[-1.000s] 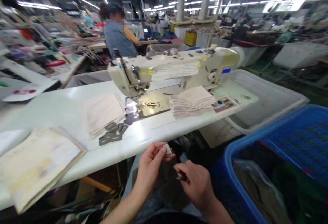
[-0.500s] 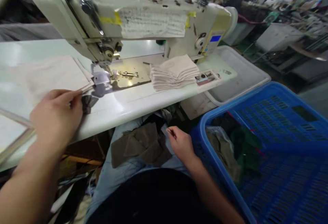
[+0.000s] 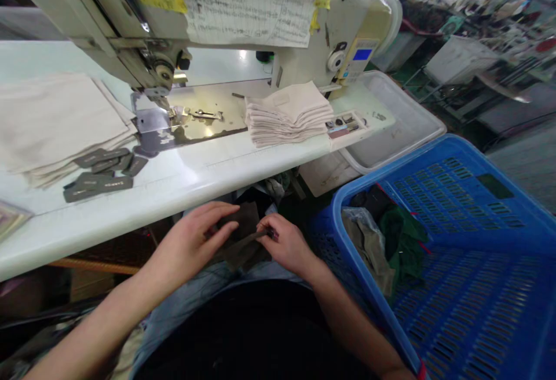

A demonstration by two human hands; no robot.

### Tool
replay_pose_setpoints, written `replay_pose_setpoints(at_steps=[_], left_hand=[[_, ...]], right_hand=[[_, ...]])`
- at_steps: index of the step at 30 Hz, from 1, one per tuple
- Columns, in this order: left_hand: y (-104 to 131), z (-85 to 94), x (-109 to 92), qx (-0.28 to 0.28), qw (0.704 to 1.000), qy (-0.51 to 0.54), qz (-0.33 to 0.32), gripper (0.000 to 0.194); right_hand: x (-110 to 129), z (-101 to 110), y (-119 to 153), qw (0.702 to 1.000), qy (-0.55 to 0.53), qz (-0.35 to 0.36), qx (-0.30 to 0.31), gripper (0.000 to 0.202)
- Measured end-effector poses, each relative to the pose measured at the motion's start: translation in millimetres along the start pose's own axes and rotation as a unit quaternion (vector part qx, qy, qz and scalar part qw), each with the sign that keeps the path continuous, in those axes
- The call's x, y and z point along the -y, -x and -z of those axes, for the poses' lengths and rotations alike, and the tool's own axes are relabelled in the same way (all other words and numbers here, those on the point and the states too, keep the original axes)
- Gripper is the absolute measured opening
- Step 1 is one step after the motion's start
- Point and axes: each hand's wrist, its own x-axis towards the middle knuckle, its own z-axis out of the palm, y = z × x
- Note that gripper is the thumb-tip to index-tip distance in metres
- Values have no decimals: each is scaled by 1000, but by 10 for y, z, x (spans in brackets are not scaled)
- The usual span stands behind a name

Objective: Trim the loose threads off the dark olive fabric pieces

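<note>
Over my lap, my right hand [image 3: 284,241] pinches the edge of a dark brown fabric piece [image 3: 243,245]. My left hand [image 3: 202,232] is beside it, thumb and fingers apart, with more brown fabric behind its fingertips. On the white sewing table [image 3: 186,180] lie several dark grey labels [image 3: 102,177], next to a stack of cream cloth pieces [image 3: 61,119] at the left. A folded cream stack [image 3: 286,114] rests right of the needle area of the sewing machine [image 3: 169,108].
A large blue basket [image 3: 460,194] holding green and brown cloth stands at the right. Behind it is a white tray [image 3: 402,119]. A small parts tray [image 3: 347,125] sits at the table's right end.
My left hand has left the labels and cream stack on the table and come down beside my right hand. My right hand has moved slightly left and now holds up a brown piece.
</note>
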Motion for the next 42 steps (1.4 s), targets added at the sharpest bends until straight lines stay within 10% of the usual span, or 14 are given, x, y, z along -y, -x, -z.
replay_pose_setpoints(at_steps=[4, 10, 15, 21, 31, 36, 42], left_hand=[[50, -207, 10, 65, 994, 54, 71, 49], [23, -73, -114, -171, 972, 92, 133, 47], [-36, 15, -221, 32, 909, 340, 238, 49], [-71, -39, -273, 15, 840, 448, 305, 41], [-209, -40, -396, -47, 694, 526, 489, 3], [-151, -167, -408, 35, 715, 535, 449, 21], [-98, -197, -368, -155, 934, 254, 199, 48]], right_hand=[[108, 72, -40, 982, -129, -17, -138, 5], [250, 153, 49, 927, -34, 224, -299, 19], [260, 129, 127, 914, 76, 333, -221, 26], [318, 72, 25, 951, -91, 169, -244, 4], [427, 157, 9, 972, -203, 56, -108, 55], [386, 167, -96, 959, -208, 22, -194, 19], [241, 325, -205, 980, -85, -114, -137, 18]])
